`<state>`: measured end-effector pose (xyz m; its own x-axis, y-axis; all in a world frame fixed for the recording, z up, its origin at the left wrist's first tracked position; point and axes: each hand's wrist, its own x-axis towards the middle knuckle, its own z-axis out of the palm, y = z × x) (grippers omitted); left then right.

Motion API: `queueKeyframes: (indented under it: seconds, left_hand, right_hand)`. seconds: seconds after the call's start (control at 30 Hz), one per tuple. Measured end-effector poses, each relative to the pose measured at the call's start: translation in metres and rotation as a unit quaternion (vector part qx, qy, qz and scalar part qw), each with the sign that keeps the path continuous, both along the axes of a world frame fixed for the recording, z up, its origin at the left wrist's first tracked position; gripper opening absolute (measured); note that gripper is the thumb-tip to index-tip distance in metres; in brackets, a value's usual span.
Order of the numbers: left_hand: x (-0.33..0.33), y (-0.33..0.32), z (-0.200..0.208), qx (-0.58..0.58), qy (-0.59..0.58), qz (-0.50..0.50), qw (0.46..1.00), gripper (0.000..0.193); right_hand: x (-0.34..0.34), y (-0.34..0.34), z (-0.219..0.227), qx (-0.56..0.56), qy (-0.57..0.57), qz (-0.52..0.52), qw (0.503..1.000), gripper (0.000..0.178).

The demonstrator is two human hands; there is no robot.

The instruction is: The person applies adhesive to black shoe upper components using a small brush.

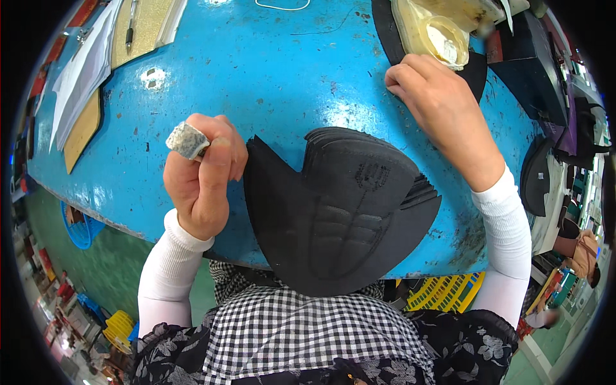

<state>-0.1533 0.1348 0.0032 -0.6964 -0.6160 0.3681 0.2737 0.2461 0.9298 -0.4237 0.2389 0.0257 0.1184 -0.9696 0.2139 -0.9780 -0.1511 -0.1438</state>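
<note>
In my left hand [202, 173] a short, speckled whitish-grey block [187, 141] is gripped between thumb and fingers, above the blue table. Its exact kind is unclear. My right hand [443, 106] is closed, with curled fingers low over the table beside a cream-coloured pot [443, 42] with white stuff inside. Whatever its fingertips pinch, if anything, is hidden. Between my forearms lies a fanned stack of thin black curved panels [353, 212]. The top one has an embossed line pattern. The stack's near end overhangs the table edge toward my lap.
Another black curved piece [473, 76] lies under the pot. Papers [83, 70] and a pen [130, 32] are at the far left of the table [256, 77]. A dark box [529, 70] stands at the far right. Yellow [446, 292] and blue [82, 228] baskets sit below the table.
</note>
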Motion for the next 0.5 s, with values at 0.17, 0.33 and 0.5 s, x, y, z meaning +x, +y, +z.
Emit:
queueKeyframes:
  seconds: [0.17,0.33,0.5]
  left_hand:
    - [0.0,-0.003,0.0,0.001,0.001,-0.003,1.0,0.013]
    - [0.0,-0.001,0.001,-0.001,0.008,-0.005,1.0,0.013]
    - [0.0,-0.002,-0.001,-0.009,-0.002,-0.011,1.0,0.014]
  right_hand:
    - [-0.004,0.009,0.0,0.008,-0.142,-0.033,0.989,0.009]
    - [-0.023,0.038,0.004,0.026,-0.358,-0.121,0.925,0.005]
    - [-0.008,0.04,0.003,0.057,-0.251,-0.079,0.963,0.015]
